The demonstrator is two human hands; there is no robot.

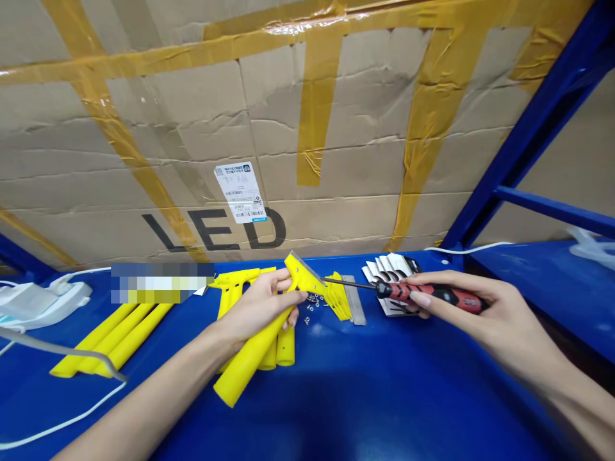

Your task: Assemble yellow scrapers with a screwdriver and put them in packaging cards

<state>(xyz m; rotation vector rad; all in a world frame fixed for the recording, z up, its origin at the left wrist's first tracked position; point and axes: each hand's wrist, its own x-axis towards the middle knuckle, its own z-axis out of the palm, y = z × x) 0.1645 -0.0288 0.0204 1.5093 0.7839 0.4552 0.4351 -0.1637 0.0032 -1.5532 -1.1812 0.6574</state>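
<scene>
My left hand (264, 307) is closed around a yellow scraper (257, 358), its handle slanting down toward me and its head pointing up and away. A thin metal blade edge shows along the scraper's head. In my right hand (480, 307) is a red and black screwdriver (446, 296), its shaft pointing left. The tip reaches the scraper head by a screw; whether it sits in the screw I cannot tell. Below the head lie several small screws and nuts (313, 306), yellow head plates (340, 301) and flat metal blades (354, 301). More yellow scraper handles (285, 346) lie under my left hand.
Several yellow handles (115, 339) lie at the left, their far ends blurred out. Printed cards (391, 272) are stacked behind the screwdriver. A white power strip (62, 304) and cables sit far left. A taped cardboard box (355, 192) stands behind the blue surface (384, 397), with a blue frame post (523, 141) at right.
</scene>
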